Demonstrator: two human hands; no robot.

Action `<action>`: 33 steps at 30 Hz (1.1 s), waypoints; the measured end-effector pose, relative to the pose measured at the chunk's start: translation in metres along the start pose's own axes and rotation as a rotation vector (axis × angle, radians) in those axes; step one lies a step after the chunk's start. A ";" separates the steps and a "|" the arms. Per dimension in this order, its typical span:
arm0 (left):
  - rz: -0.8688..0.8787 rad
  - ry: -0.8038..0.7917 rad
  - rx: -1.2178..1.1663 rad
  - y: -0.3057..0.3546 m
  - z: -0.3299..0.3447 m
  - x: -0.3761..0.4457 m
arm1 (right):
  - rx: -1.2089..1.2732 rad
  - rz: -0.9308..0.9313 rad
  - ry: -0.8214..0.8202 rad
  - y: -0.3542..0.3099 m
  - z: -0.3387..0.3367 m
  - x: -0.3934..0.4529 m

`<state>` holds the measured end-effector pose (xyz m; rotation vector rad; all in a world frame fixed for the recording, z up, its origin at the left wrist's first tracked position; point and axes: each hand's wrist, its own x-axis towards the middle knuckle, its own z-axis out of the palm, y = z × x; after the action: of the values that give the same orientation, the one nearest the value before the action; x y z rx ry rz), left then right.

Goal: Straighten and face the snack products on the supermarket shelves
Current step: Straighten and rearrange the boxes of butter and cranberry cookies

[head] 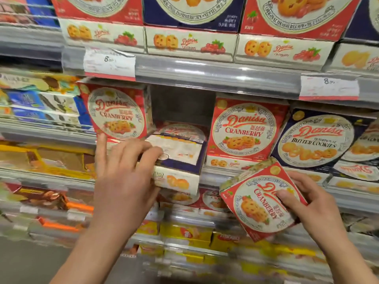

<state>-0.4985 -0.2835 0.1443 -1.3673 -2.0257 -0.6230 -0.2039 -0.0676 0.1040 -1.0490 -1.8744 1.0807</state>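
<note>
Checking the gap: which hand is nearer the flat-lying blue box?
Left. The left hand grips the blue box; the right hand holds a cranberry box lower right, apart from it.

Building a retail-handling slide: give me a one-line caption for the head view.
Left hand grips a flat-lying blue box in the shelf gap; right hand holds a red cranberry box.

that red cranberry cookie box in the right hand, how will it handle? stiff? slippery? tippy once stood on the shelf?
The red cranberry box looks like stiff card: edges stay straight in the right hand. It seems light, held by one hand. Stood on its narrow edge like the shelf box, it could probably tip.
</note>
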 end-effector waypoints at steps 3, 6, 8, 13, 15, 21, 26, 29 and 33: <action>0.036 0.009 -0.062 -0.013 -0.003 -0.023 | 0.005 -0.026 0.043 0.001 0.005 -0.002; 0.086 -0.051 -0.117 -0.025 -0.006 -0.042 | 0.013 -0.045 0.087 0.002 0.011 -0.004; 0.089 -0.164 -0.184 -0.032 0.001 -0.050 | 0.016 -0.048 0.090 -0.002 0.013 -0.006; 0.186 -0.359 -0.145 -0.049 0.045 -0.064 | -0.011 -0.080 0.064 -0.012 0.018 -0.015; 0.206 -0.455 -0.118 -0.050 0.056 -0.066 | -0.086 -0.117 0.032 -0.021 0.026 -0.021; 0.232 -0.449 -0.141 -0.056 0.079 -0.059 | -0.232 -0.339 -0.003 -0.078 0.053 -0.036; 0.274 -0.352 -0.151 -0.063 0.102 -0.061 | -0.314 -0.637 0.073 -0.139 0.069 -0.033; 0.269 -0.279 -0.209 -0.066 0.108 -0.061 | -0.388 -0.763 0.093 -0.166 0.081 -0.019; 0.222 -0.269 -0.212 -0.067 0.113 -0.064 | -0.558 -0.884 0.089 -0.193 0.101 0.000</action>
<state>-0.5680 -0.2728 0.0166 -1.8597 -2.0141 -0.5927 -0.3474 -0.1606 0.2385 -0.4000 -2.2587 -0.0004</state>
